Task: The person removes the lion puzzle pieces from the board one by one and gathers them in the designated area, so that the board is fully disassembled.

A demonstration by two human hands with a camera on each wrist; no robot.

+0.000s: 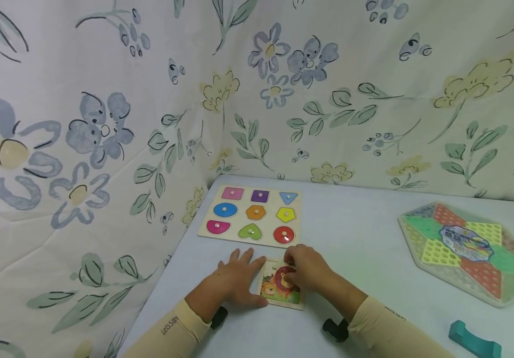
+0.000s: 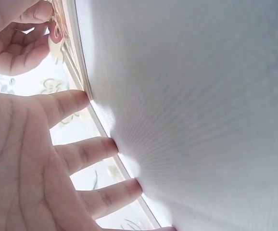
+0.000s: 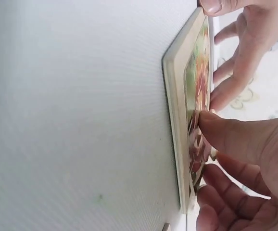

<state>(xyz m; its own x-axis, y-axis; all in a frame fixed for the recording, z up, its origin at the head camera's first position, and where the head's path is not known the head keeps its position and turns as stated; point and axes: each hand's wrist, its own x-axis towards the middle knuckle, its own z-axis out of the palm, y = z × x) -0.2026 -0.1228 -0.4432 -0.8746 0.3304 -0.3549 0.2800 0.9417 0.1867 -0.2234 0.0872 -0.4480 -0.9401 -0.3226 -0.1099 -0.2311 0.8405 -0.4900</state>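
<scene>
A small wooden jigsaw board (image 1: 293, 305) with a lion picture lies flat on the table, between the two hands. The left hand (image 1: 239, 282) spreads its straight fingers at the board's left side, its thumb at the near left corner and its index finger by the far one. Over the board's right part, the right hand (image 1: 308, 268) pinches a jigsaw piece (image 3: 198, 143) of the lion picture between thumb and curled fingers. In the right wrist view this piece stands slightly raised and tilted over the board; the fingers partly hide it.
Behind the hands lies a wooden shape board (image 1: 271, 204) with colourful knobbed pieces. A star-patterned, hexagonal game board (image 1: 469, 248) in clear wrapping sits at the right. Nearer, a teal arch-shaped block (image 1: 473, 341) rests on the table. Floral cloth (image 1: 351, 64) hangs behind and to the left.
</scene>
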